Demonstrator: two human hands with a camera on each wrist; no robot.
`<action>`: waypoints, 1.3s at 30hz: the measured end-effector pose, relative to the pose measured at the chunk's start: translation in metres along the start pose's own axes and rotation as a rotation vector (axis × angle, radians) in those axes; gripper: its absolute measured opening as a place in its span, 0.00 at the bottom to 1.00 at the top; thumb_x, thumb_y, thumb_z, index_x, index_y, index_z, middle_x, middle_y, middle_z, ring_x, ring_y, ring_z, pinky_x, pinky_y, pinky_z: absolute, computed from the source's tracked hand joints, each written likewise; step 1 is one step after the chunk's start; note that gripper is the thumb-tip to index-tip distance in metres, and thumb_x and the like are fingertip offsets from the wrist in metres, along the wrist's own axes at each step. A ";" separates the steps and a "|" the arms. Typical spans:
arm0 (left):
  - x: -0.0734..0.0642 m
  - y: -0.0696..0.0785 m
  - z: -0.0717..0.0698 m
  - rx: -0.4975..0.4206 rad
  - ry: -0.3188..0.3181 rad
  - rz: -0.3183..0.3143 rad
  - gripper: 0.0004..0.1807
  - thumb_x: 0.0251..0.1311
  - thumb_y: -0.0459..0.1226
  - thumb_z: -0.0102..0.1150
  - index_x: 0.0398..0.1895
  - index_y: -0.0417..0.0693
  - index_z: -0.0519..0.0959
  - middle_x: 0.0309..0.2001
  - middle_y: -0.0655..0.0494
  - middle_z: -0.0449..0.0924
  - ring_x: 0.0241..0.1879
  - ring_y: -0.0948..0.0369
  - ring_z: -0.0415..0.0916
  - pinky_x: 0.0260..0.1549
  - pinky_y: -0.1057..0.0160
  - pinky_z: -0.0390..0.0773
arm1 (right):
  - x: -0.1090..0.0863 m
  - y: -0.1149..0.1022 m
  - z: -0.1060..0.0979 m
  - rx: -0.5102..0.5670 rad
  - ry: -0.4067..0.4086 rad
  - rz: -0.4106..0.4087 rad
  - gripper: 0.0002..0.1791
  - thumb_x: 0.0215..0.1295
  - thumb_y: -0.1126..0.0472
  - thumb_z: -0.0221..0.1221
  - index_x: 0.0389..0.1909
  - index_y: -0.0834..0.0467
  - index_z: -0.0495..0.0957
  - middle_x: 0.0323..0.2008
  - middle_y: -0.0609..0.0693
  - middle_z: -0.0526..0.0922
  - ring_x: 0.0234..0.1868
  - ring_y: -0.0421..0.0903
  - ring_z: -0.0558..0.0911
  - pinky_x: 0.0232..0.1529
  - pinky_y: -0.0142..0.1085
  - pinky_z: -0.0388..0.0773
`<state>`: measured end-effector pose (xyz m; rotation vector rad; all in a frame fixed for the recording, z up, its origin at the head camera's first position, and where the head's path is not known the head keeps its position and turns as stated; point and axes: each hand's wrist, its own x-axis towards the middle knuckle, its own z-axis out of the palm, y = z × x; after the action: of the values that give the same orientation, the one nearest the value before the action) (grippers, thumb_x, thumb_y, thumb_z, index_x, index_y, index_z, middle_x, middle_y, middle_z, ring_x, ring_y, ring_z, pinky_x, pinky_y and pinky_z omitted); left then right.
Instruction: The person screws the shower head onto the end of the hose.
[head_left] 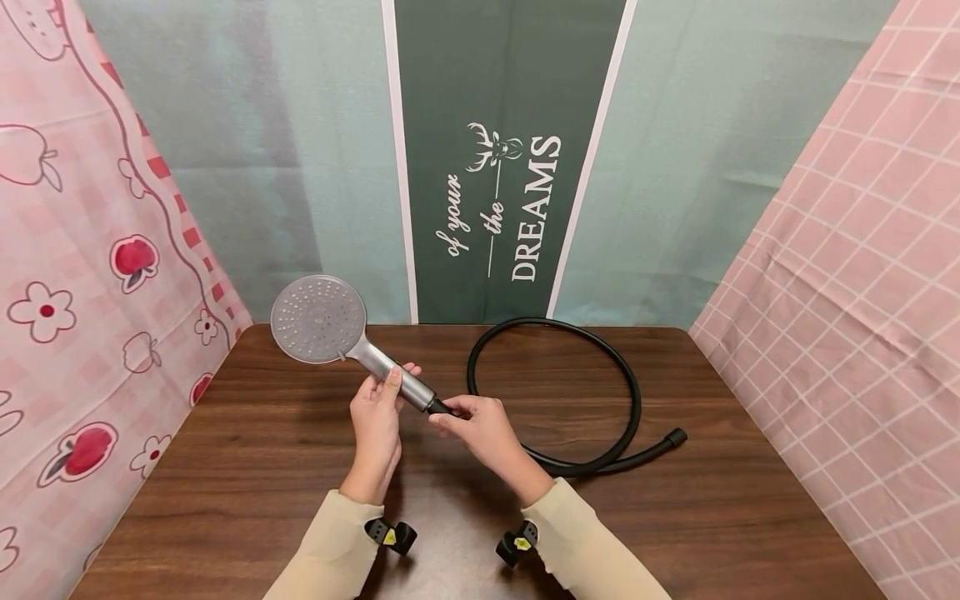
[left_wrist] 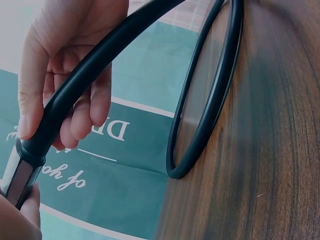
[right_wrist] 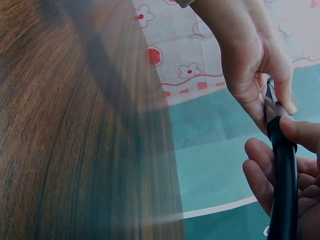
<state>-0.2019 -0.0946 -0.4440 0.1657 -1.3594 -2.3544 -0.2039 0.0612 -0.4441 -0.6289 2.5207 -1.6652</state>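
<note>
A silver shower head (head_left: 318, 319) with a round grey spray face is held up over the table, tilted with its face at the upper left. My left hand (head_left: 377, 421) grips its handle (head_left: 416, 392), thumb on top. At the handle's lower end, my right hand (head_left: 483, 429) pinches the black end fitting of a hose (head_left: 636, 400) between thumb and fingers. In the left wrist view the hose fitting (left_wrist: 37, 142) meets the handle end. The right wrist view shows the same joint, with the hose (right_wrist: 284, 195) running down past the right hand's fingers (right_wrist: 260, 160).
The hose lies in a large loop on the brown wooden table (head_left: 247, 467), its free end (head_left: 677, 437) at the right. Behind the table hangs a green curtain (head_left: 480, 67) with white lettering. Pink patterned cloths (head_left: 847, 275) stand at both sides.
</note>
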 end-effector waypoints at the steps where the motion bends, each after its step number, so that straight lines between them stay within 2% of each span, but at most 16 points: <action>1: 0.000 0.000 0.000 -0.001 -0.002 0.002 0.15 0.72 0.35 0.54 0.52 0.30 0.75 0.35 0.56 0.88 0.41 0.62 0.87 0.45 0.68 0.83 | 0.000 0.000 0.000 0.000 -0.001 0.000 0.16 0.64 0.53 0.67 0.43 0.63 0.85 0.31 0.62 0.88 0.34 0.57 0.88 0.31 0.26 0.80; 7: 0.000 0.001 -0.001 0.004 -0.010 -0.002 0.15 0.72 0.35 0.53 0.52 0.30 0.74 0.35 0.56 0.88 0.40 0.63 0.87 0.46 0.68 0.83 | 0.000 0.001 0.000 -0.019 0.002 0.002 0.17 0.64 0.52 0.67 0.44 0.62 0.85 0.29 0.54 0.88 0.33 0.54 0.88 0.31 0.28 0.81; 9: 0.001 0.001 -0.001 0.005 -0.013 -0.005 0.15 0.72 0.35 0.53 0.52 0.29 0.74 0.34 0.57 0.88 0.40 0.64 0.87 0.46 0.69 0.83 | 0.000 0.001 0.001 -0.038 0.011 -0.007 0.17 0.63 0.52 0.67 0.44 0.61 0.86 0.29 0.53 0.88 0.31 0.50 0.87 0.31 0.28 0.80; 14: 0.002 0.003 -0.002 0.017 -0.023 -0.005 0.16 0.72 0.35 0.53 0.53 0.28 0.74 0.34 0.58 0.87 0.39 0.65 0.87 0.46 0.69 0.82 | -0.002 0.001 0.004 -0.108 0.068 -0.059 0.17 0.59 0.53 0.71 0.45 0.58 0.86 0.35 0.52 0.89 0.30 0.38 0.82 0.30 0.27 0.79; 20: 0.003 0.004 -0.001 0.033 -0.030 -0.007 0.17 0.72 0.36 0.54 0.53 0.28 0.73 0.34 0.58 0.88 0.39 0.64 0.87 0.46 0.69 0.82 | -0.005 0.002 0.007 -0.103 0.147 -0.092 0.19 0.56 0.56 0.73 0.48 0.57 0.84 0.39 0.51 0.89 0.36 0.41 0.85 0.37 0.29 0.81; 24: 0.003 0.004 0.000 0.027 -0.022 -0.012 0.16 0.72 0.35 0.54 0.53 0.28 0.73 0.34 0.58 0.88 0.39 0.64 0.87 0.46 0.69 0.82 | -0.005 0.002 0.007 -0.095 0.187 -0.101 0.17 0.55 0.57 0.73 0.44 0.57 0.83 0.37 0.51 0.89 0.36 0.42 0.85 0.38 0.30 0.81; 28: 0.002 0.004 0.000 0.019 -0.018 -0.011 0.16 0.72 0.35 0.54 0.52 0.28 0.73 0.33 0.58 0.88 0.38 0.65 0.87 0.45 0.69 0.83 | -0.004 0.002 0.008 -0.086 0.195 -0.101 0.15 0.54 0.57 0.74 0.40 0.58 0.84 0.35 0.52 0.89 0.34 0.41 0.85 0.35 0.28 0.81; 39: 0.002 0.004 0.003 0.026 -0.009 -0.008 0.16 0.72 0.35 0.53 0.53 0.28 0.74 0.34 0.58 0.87 0.38 0.65 0.87 0.45 0.70 0.82 | -0.003 0.002 0.005 -0.034 0.165 -0.064 0.15 0.55 0.56 0.73 0.40 0.59 0.86 0.35 0.53 0.89 0.33 0.41 0.84 0.32 0.27 0.80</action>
<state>-0.2029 -0.0948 -0.4389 0.1679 -1.3963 -2.3478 -0.2003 0.0587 -0.4487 -0.6042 2.6733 -1.7684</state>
